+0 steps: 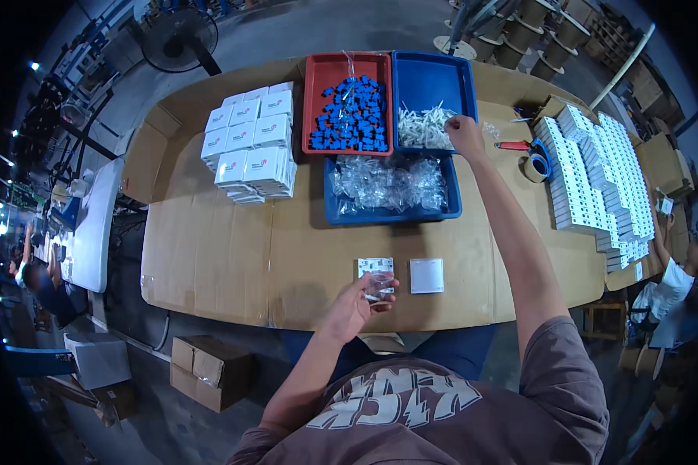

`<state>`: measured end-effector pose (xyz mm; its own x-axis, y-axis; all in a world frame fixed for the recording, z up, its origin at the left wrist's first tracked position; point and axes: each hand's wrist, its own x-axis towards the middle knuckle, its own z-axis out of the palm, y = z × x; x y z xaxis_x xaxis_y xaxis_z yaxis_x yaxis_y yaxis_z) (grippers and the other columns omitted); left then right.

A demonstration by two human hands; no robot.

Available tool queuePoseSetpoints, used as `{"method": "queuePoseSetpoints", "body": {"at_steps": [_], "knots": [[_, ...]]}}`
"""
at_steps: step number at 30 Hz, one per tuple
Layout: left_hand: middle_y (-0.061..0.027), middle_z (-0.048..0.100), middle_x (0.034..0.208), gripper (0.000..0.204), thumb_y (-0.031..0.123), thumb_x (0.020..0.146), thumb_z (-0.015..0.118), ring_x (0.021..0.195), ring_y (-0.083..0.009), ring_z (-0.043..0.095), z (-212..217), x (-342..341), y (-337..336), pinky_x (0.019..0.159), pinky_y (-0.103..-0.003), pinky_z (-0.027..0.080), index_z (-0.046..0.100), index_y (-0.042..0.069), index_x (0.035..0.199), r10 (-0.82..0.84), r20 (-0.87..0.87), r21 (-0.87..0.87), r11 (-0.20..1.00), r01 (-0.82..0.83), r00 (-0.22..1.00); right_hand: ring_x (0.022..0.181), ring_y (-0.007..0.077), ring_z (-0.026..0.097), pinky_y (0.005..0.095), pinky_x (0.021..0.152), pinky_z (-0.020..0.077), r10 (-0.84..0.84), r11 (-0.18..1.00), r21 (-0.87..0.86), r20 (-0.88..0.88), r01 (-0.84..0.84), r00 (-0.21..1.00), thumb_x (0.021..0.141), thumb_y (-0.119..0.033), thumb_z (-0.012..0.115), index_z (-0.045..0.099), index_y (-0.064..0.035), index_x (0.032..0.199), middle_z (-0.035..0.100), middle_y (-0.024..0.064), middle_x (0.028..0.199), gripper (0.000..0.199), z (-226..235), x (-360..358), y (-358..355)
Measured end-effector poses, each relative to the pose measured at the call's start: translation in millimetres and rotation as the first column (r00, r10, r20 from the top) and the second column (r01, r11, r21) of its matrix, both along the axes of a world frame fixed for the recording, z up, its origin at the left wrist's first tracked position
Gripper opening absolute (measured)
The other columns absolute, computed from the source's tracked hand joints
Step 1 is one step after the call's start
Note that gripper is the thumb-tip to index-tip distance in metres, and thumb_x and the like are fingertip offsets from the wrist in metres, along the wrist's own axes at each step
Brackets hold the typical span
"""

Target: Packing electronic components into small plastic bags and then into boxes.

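My left hand (357, 308) is closed around a small clear plastic bag (378, 286) above the near edge of the cardboard-covered table. Just beyond the bag lies a white printed card (374, 264), partly covered by it. To its right rests a flat white square box (426, 276). My right arm stretches far forward. At its end my right hand (465, 137) has its fingers bent together at the right side of a pile of small white plastic pieces (425, 126), inside a blue tray (434, 76). Whatever the fingertips pinch is too small to make out.
A red tray (310, 101) contains small blue parts; a nearer blue tray (392, 218) holds clear bags. White boxes (252, 143) are stacked at left, more white boxes (597, 186) at right. Red-handled pliers (513, 145) and a tape roll (536, 167) lie between. Other people work at both sides.
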<state>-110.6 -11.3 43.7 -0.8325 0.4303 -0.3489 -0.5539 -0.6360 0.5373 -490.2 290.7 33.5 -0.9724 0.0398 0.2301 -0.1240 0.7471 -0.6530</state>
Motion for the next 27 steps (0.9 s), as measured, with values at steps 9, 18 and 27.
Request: {"method": "queuePoseSetpoints", "body": {"at_steps": [9, 18, 27], "knots": [[-0.0155, 0.067, 0.126, 0.048, 0.034, 0.111, 0.039, 0.101, -0.0222, 0.069, -23.5, -7.7, 2.6, 0.091, -0.037, 0.057, 0.052, -0.002, 0.140, -0.015, 0.073, 0.062, 0.998, 0.011, 0.997, 0.107, 0.0395, 0.070, 0.0482, 0.089, 0.0557, -0.347, 0.912, 0.269, 0.101, 0.310, 0.933, 0.087, -0.043, 0.070, 0.074, -0.0101, 0.103, 0.075, 0.0190, 0.109, 0.037, -6.3, -50.8, -24.4], [-0.0145, 0.067, 0.127, 0.048, 0.036, 0.109, 0.047, 0.104, -0.0227, 0.068, -9.8, -29.8, 8.9, 0.089, -0.038, 0.057, 0.054, 0.000, 0.139, -0.041, 0.019, 0.117, 0.992, 0.039, 0.999, 0.084, 0.0241, 0.071, 0.0388, 0.074, 0.0549, -0.246, 0.956, -0.136, 0.099, 0.258, 0.964, 0.086, -0.032, 0.074, 0.074, -0.0044, 0.105, 0.075, 0.0100, 0.096, 0.034, 14.2, -33.9, -1.0], [-0.0123, 0.067, 0.129, 0.051, 0.041, 0.108, 0.047, 0.104, -0.0223, 0.070, -13.2, -23.8, 11.6, 0.086, -0.041, 0.059, 0.054, 0.004, 0.141, -0.063, 0.045, 0.122, 0.991, 0.057, 0.997, 0.066, 0.0068, 0.049, 0.0228, 0.060, 0.0384, 0.426, 0.094, -0.995, 0.009, -0.034, 0.905, 0.098, -0.013, 0.069, 0.067, -0.0007, 0.108, 0.066, 0.0042, 0.090, 0.016, 99.9, 123.8, -41.0]]}}
